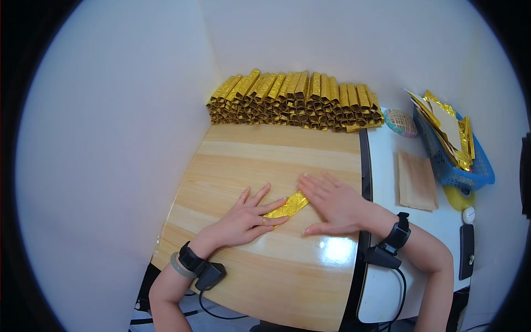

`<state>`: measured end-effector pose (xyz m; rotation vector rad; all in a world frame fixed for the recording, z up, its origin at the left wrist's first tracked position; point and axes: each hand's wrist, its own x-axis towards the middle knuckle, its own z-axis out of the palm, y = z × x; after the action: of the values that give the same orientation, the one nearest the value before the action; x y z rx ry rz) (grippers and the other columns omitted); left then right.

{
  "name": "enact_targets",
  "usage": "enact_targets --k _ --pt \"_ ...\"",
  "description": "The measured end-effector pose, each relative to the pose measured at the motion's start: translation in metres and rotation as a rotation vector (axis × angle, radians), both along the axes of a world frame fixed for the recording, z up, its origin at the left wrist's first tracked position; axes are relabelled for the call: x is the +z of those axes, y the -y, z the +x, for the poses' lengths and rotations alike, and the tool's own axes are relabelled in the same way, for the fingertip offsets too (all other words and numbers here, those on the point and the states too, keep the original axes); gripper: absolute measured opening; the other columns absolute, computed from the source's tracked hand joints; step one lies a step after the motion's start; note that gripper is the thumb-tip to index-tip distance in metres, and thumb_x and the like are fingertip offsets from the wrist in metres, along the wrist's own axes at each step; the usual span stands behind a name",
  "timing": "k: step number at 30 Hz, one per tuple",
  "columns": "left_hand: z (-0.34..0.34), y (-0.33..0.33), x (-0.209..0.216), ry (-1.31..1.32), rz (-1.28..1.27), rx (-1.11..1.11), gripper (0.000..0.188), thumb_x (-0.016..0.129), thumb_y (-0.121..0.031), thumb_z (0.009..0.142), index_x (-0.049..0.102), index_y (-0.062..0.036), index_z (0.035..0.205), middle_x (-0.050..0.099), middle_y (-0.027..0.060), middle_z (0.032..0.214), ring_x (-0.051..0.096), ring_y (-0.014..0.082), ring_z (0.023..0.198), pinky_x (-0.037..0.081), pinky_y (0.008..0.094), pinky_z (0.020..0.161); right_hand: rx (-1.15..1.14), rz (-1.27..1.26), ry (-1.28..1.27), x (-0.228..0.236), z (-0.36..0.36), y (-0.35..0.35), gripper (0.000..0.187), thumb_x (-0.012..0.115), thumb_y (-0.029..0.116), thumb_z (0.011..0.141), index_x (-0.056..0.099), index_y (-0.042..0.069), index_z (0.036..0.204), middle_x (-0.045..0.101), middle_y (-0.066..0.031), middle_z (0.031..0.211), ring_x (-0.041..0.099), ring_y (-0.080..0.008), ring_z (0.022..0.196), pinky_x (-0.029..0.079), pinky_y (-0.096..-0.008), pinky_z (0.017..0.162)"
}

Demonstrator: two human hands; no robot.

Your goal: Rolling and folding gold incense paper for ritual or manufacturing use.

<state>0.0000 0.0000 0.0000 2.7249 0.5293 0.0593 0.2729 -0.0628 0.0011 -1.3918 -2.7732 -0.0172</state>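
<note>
A folded strip of gold foil paper point(292, 206) lies slantwise on the wooden table, between my two hands. My left hand point(247, 217) rests with fingers spread, some of them over the strip's near left end. At the strip's far right end, my right hand point(334, 202) lies flat with its fingers stretched out and its thumb apart, covering that end. Neither hand grips the paper; both press on it from above.
Stacked gold paper tubes point(293, 97) line the table's point(260, 282) far edge by the wall. On a white side table at right are a blue basket point(442, 160) of gold and tan sheets, a brown paper stack point(416, 181), a woven round thing point(401, 122) and a dark flat case point(467, 252).
</note>
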Motion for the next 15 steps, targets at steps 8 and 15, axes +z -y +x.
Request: enact_targets --k 8,15 --pt "-0.012 0.002 0.002 0.016 0.038 -0.019 0.036 0.049 -0.031 0.098 0.057 -0.0321 0.133 0.033 -0.0025 0.155 0.013 0.0356 0.147 0.005 0.0665 0.112 0.151 -0.137 -0.152 0.001 -0.004 -0.001 0.093 0.040 0.065 0.092 0.024 -0.011 0.144 0.023 -0.0284 0.152 0.022 -0.0354 0.144 0.017 -0.0411 0.119" --pt "-0.016 0.006 0.006 -0.042 0.111 -0.006 0.038 0.047 -0.032 0.098 0.055 -0.0309 0.135 0.034 -0.0025 0.154 0.016 0.0325 0.146 0.007 0.0640 0.113 0.110 -0.154 -0.156 0.000 0.012 -0.007 0.089 0.041 0.062 0.093 0.022 -0.006 0.146 0.022 -0.0248 0.154 0.020 -0.0333 0.144 0.017 -0.0403 0.119"
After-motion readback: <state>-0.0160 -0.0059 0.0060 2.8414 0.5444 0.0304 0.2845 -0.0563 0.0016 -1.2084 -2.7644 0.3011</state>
